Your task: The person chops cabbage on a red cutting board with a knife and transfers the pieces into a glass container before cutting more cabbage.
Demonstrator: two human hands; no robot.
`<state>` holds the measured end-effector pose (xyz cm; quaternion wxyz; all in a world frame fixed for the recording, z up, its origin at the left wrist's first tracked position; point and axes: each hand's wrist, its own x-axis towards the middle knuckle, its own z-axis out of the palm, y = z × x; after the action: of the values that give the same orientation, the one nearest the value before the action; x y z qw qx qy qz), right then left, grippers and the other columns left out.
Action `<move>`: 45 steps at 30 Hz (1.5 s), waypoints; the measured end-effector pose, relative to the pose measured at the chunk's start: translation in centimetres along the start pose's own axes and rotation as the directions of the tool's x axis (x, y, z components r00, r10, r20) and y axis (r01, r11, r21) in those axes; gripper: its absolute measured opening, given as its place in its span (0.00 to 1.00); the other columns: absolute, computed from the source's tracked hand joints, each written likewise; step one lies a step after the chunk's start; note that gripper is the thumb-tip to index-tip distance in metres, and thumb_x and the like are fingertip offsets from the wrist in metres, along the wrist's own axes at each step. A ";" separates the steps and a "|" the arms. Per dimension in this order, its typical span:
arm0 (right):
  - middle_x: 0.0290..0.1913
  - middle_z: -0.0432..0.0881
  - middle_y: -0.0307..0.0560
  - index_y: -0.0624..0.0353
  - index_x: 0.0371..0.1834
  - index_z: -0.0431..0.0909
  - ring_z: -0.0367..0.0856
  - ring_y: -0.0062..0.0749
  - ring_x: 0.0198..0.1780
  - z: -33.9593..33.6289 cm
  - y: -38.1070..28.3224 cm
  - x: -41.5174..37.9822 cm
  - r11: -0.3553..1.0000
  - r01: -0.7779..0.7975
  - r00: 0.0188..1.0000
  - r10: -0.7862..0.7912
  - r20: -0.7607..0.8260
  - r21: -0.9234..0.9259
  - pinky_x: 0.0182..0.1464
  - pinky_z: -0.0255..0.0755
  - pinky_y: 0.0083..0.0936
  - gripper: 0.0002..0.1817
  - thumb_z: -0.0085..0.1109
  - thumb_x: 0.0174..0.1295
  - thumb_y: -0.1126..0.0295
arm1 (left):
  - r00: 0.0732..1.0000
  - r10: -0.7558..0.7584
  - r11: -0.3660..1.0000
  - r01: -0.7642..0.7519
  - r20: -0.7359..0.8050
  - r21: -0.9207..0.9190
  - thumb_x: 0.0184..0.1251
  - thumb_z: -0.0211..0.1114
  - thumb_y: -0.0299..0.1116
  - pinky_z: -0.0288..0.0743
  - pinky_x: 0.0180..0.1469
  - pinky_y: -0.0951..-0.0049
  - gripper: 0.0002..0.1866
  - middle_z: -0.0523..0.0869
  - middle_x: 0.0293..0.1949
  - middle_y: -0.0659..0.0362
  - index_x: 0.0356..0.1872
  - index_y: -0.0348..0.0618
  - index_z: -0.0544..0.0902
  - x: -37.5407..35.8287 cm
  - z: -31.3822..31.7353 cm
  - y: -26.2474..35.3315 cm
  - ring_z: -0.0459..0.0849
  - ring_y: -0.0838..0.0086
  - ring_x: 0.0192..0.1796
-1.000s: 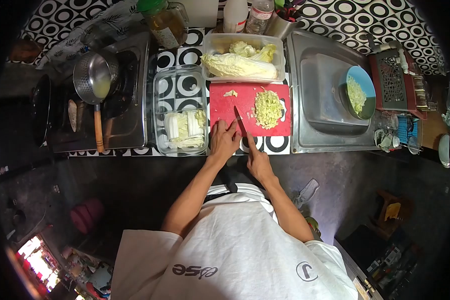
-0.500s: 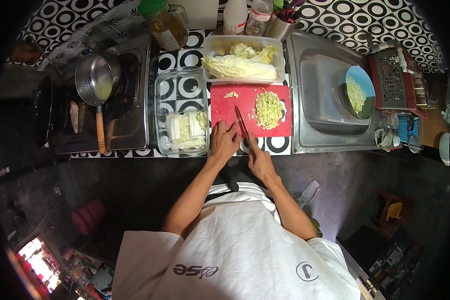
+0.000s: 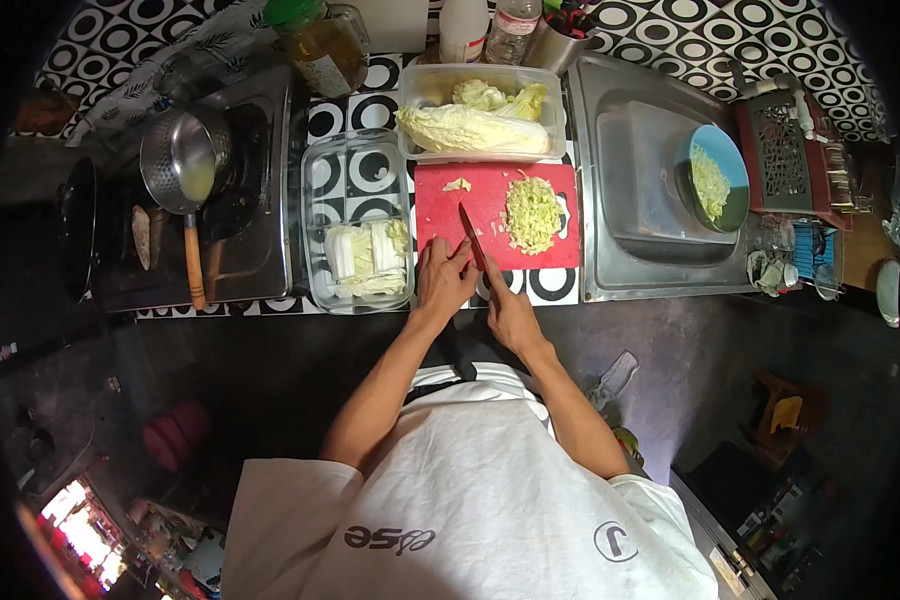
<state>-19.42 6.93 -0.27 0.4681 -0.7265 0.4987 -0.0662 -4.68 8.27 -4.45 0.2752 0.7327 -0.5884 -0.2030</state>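
Note:
My right hand (image 3: 513, 318) is closed around the handle of a knife (image 3: 471, 230), whose blade points away from me over the red cutting board (image 3: 440, 207). My left hand (image 3: 444, 280) rests at the board's near edge with fingers apart, their tips close beside the blade. I see nothing held in it, though what lies under the fingers is hidden. A heap of finely chopped napa cabbage (image 3: 533, 215) covers the board's right side. Toward the far left of the board lies a small cabbage scrap (image 3: 457, 185), with tiny bits scattered around.
Behind the board stands a plastic container (image 3: 410, 150) with larger cabbage pieces (image 3: 475, 130). A clear divided container (image 3: 312, 240) holds cut cabbage on the left. A saucepan (image 3: 166, 172) sits on the stove; a blue bowl (image 3: 736, 170) of shredded cabbage stands over the sink (image 3: 610, 285).
The whole view has shifted slightly. The knife blade is tilted a little more to the left, and my left fingers stay close beside it. The chopped heap looks the same.

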 end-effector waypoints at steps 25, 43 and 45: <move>0.24 0.77 0.65 0.41 0.71 0.46 0.77 0.63 0.30 0.3 0.5 -0.4 1.000 0.018 1.000 -0.018 -0.003 -0.014 0.36 0.71 0.49 0.41 0.46 0.54 0.81 | 0.999 -0.011 1.000 0.011 0.040 0.000 0.52 0.61 0.35 0.70 0.47 0.61 0.22 0.71 0.36 0.46 0.49 0.37 0.80 0.0 -0.2 -0.2 0.72 0.54 0.42; 0.27 0.78 0.64 0.43 0.72 0.44 0.79 0.57 0.31 -1.9 0.9 -0.6 0.997 -0.076 0.992 0.076 -0.103 0.010 0.37 0.71 0.44 0.41 0.45 0.54 0.82 | 0.999 -0.021 0.995 0.017 0.041 0.103 0.51 0.61 0.37 0.71 0.45 0.62 0.22 0.72 0.35 0.49 0.48 0.38 0.80 0.3 -0.1 0.8 0.74 0.57 0.41; 0.27 0.78 0.63 0.44 0.72 0.47 0.80 0.57 0.31 -2.8 1.0 -1.0 0.995 -0.019 0.989 0.033 -0.144 0.100 0.40 0.72 0.40 0.39 0.45 0.55 0.81 | 0.999 -0.011 0.992 0.006 0.041 0.123 0.52 0.61 0.37 0.72 0.45 0.62 0.22 0.72 0.35 0.49 0.48 0.38 0.80 0.9 0.3 1.3 0.74 0.57 0.41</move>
<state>-22.10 5.95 0.89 0.4667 -0.6892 0.5370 -0.1375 -5.69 7.17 -3.83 0.2165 0.7464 -0.6021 -0.1828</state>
